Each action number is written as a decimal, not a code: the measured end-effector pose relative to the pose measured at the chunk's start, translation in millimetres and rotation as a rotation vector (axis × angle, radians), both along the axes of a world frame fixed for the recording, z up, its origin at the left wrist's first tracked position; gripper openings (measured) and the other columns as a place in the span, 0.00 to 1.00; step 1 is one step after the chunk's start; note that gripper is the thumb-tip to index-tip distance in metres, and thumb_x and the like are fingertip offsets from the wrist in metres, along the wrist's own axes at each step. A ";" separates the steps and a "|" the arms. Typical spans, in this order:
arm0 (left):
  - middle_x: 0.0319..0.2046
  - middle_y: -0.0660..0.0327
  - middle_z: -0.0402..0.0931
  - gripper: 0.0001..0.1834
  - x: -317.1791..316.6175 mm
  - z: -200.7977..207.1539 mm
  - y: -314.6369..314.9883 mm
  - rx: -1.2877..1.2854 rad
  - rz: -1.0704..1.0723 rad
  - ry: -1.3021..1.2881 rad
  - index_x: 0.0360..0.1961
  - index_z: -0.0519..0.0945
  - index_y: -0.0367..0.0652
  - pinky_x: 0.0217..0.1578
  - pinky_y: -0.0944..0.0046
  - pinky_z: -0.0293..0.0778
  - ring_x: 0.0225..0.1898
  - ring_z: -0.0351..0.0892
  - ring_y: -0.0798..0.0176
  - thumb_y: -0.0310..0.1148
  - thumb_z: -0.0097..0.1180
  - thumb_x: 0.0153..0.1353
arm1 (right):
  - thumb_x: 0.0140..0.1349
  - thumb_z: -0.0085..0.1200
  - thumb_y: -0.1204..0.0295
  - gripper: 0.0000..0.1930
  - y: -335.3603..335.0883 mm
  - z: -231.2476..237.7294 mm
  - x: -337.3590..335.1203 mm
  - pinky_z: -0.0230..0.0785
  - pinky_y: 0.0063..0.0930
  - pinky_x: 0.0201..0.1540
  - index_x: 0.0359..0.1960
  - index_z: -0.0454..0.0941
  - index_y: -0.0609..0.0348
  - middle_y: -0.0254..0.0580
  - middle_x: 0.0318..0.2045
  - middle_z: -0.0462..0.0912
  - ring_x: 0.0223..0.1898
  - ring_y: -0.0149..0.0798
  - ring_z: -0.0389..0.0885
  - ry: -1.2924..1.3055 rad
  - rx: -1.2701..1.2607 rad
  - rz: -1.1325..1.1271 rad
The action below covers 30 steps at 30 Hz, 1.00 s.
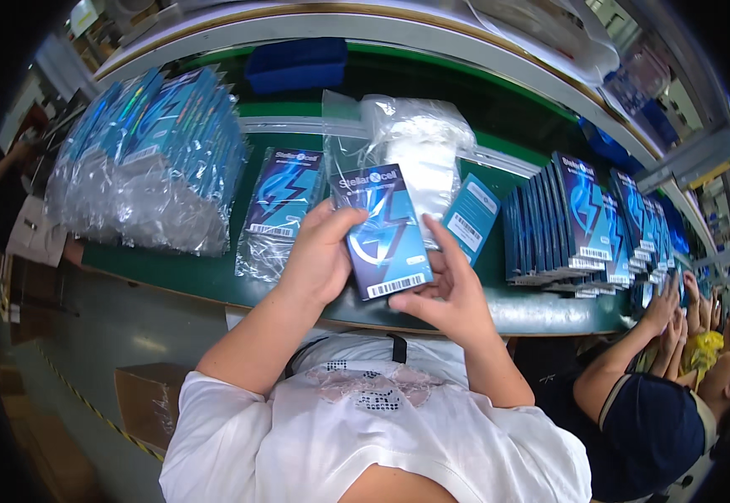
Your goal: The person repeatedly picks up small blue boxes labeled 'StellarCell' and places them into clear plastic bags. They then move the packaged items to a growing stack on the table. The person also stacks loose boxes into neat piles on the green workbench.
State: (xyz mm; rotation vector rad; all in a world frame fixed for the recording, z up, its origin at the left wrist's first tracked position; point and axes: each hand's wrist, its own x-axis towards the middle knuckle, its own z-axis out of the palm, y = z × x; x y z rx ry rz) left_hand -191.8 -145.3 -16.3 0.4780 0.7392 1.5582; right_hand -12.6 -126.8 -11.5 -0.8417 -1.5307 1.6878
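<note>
Between my two hands is a flat blue and purple box with a lightning-bolt print, tilted over the table's near edge. My left hand grips its left side, thumb across the front. At the lower right corner my right hand holds it, thumb at the bottom edge and fingers behind the side. A clear plastic bag shows behind the box's top; whether it wraps the box I cannot tell. Beyond lies a pile of clear bags. A bagged box rests to the left, and a light-blue box to the right.
Many bagged boxes stand packed together at the left of the green table. Rows of similar boxes stand at the right. A blue bin sits at the back. A co-worker works close on my right.
</note>
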 end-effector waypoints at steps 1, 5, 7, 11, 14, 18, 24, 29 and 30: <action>0.40 0.54 0.76 0.14 2.1 5.7 -2.1 0.006 0.007 -0.030 0.45 0.71 0.31 0.45 0.62 0.74 0.41 0.78 0.62 0.22 0.48 0.56 | 0.44 0.67 0.79 0.48 1.1 9.5 0.7 0.73 0.25 0.41 0.66 0.49 0.61 0.46 0.41 0.78 0.40 0.32 0.78 -0.029 0.083 0.044; 0.47 0.53 0.73 0.18 28.1 14.2 -27.7 0.094 -0.328 -0.038 0.52 0.68 0.32 0.50 0.58 0.72 0.49 0.75 0.60 0.32 0.47 0.63 | 0.51 0.57 0.81 0.31 16.8 12.8 1.6 0.72 0.26 0.41 0.59 0.62 0.62 0.50 0.41 0.77 0.39 0.35 0.79 -0.143 0.764 -0.291; 0.51 0.47 0.70 0.22 26.2 15.7 -35.0 0.118 -0.493 0.091 0.55 0.65 0.32 0.53 0.51 0.69 0.53 0.71 0.53 0.37 0.43 0.66 | 0.56 0.47 0.86 0.16 8.6 20.1 8.0 0.72 0.25 0.37 0.47 0.73 0.64 0.49 0.37 0.77 0.35 0.36 0.78 0.075 0.862 -0.503; 0.51 0.51 0.70 0.31 10.6 -5.2 -27.1 -0.114 -0.741 -0.156 0.56 0.66 0.35 0.53 0.52 0.69 0.52 0.73 0.53 0.52 0.42 0.65 | 0.53 0.38 0.89 0.11 14.6 41.2 -5.6 0.61 0.22 0.27 0.30 0.72 0.64 0.44 0.28 0.73 0.25 0.32 0.69 0.145 0.925 -0.445; 0.50 0.54 0.71 0.34 1.8 -1.5 -24.0 -0.143 -0.726 -0.339 0.57 0.65 0.37 0.49 0.59 0.72 0.50 0.74 0.59 0.58 0.40 0.64 | 0.53 0.43 0.85 0.09 7.4 40.0 -18.8 0.61 0.23 0.29 0.33 0.74 0.63 0.42 0.27 0.73 0.26 0.32 0.69 0.246 0.855 0.166; 0.46 0.59 0.73 0.29 -0.6 25.0 -28.0 -0.156 -0.479 0.001 0.58 0.64 0.40 0.44 0.66 0.72 0.48 0.73 0.66 0.44 0.52 0.61 | 0.52 0.54 0.76 0.14 -7.2 26.8 -35.6 0.66 0.31 0.34 0.42 0.76 0.65 0.51 0.34 0.79 0.31 0.41 0.75 0.286 0.870 0.606; 0.57 0.47 0.61 0.38 -53.0 36.0 -15.6 0.070 0.432 1.690 0.64 0.58 0.41 0.59 0.55 0.56 0.58 0.61 0.49 0.38 0.58 0.54 | 0.51 0.59 0.71 0.19 19.3 17.6 -6.7 0.66 0.35 0.48 0.45 0.75 0.65 0.47 0.41 0.78 0.42 0.47 0.76 -0.223 0.860 -0.131; 0.58 0.39 0.58 0.41 -75.5 -2.6 5.1 -0.476 0.415 2.066 0.62 0.61 0.44 0.56 0.45 0.58 0.58 0.59 0.37 0.52 0.58 0.51 | 0.51 0.59 0.65 0.24 37.0 -32.0 14.4 0.51 0.49 0.60 0.50 0.72 0.58 0.50 0.55 0.68 0.60 0.54 0.61 -0.867 0.985 -0.277; 0.58 0.39 0.58 0.42 -76.6 -8.3 8.6 -0.553 0.355 2.078 0.62 0.61 0.44 0.56 0.45 0.58 0.58 0.59 0.37 0.54 0.57 0.50 | 0.52 0.59 0.64 0.24 32.5 -38.4 19.8 0.49 0.52 0.61 0.50 0.72 0.58 0.50 0.56 0.67 0.61 0.55 0.59 -0.962 0.979 -0.249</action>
